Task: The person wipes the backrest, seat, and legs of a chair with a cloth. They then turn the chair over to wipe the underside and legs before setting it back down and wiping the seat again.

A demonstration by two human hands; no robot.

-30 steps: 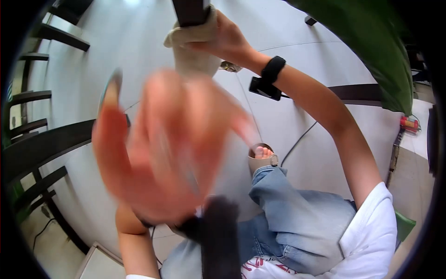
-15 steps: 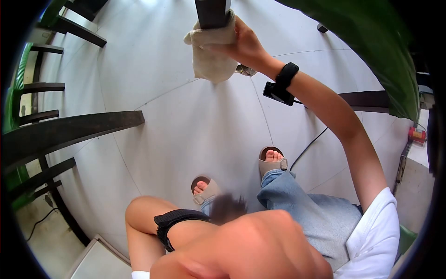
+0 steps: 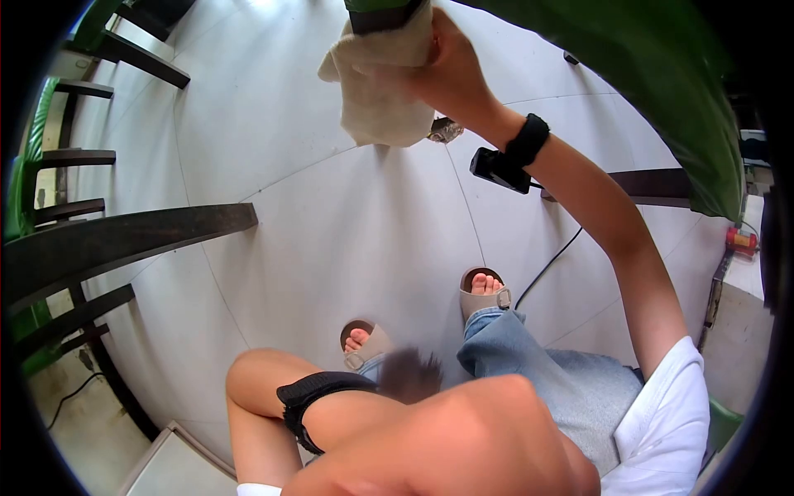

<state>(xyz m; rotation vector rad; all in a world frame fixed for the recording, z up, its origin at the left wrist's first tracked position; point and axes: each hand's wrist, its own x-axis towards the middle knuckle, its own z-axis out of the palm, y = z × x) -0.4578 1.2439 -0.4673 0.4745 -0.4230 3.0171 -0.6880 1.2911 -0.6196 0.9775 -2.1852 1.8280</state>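
My right hand is closed on a pale cream cloth, high in the view. The cloth wraps around a dark wooden piece, with green material just above it. Low and very close to the camera, my left hand is bent at the knuckles, its fingertips hidden. Beside it is a blurred dark tuft of bristles or hair. Black bands circle both arms, and the right one carries a small black box. A crumpled shiny thing shows behind the cloth.
Dark wooden legs, one long leg among them, reach in from the left. A green cover hangs at upper right above a dark leg. A black cable crosses the pale tiled floor near my sandalled feet.
My right hand and the cloth have shifted slightly upward on the dark wooden piece, and green now shows above it. My left hand has moved slightly right.
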